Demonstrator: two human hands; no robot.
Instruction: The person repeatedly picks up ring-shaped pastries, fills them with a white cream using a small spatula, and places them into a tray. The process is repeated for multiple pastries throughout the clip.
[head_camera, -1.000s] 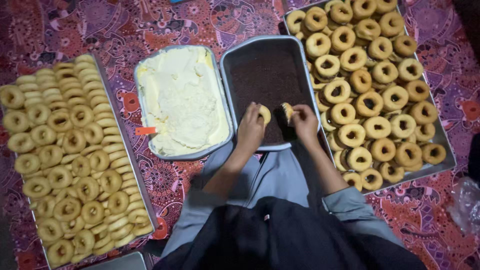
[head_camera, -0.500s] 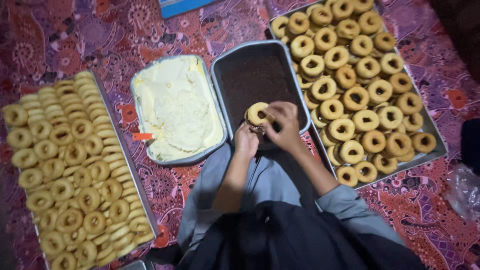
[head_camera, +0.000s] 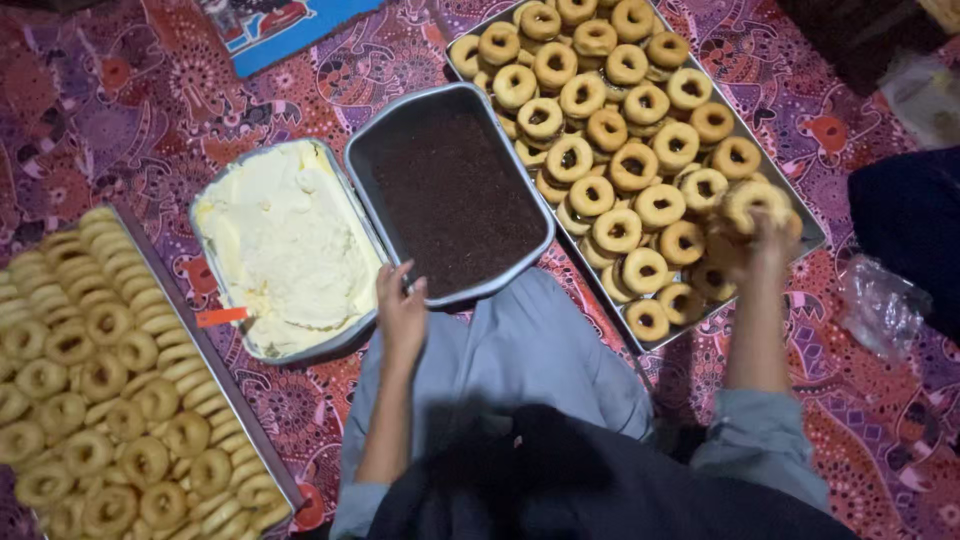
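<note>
Our right hand (head_camera: 765, 240) was closed around a doughnut (head_camera: 757, 203) above the tray (head_camera: 812, 232) of finished ones; setting it gently into a gap suited best. Our left hand (head_camera: 400, 305), fingers loose, held nothing.

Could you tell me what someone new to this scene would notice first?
Probably the two big trays of ring-shaped pastries: plain ones on the left tray, filled ones on the right tray. Between them sit a pan of pale cream and a pan of dark sprinkles. The right hand holds a filled ring over the right tray, while the left hand rests at the sprinkle pan's near rim.
</note>
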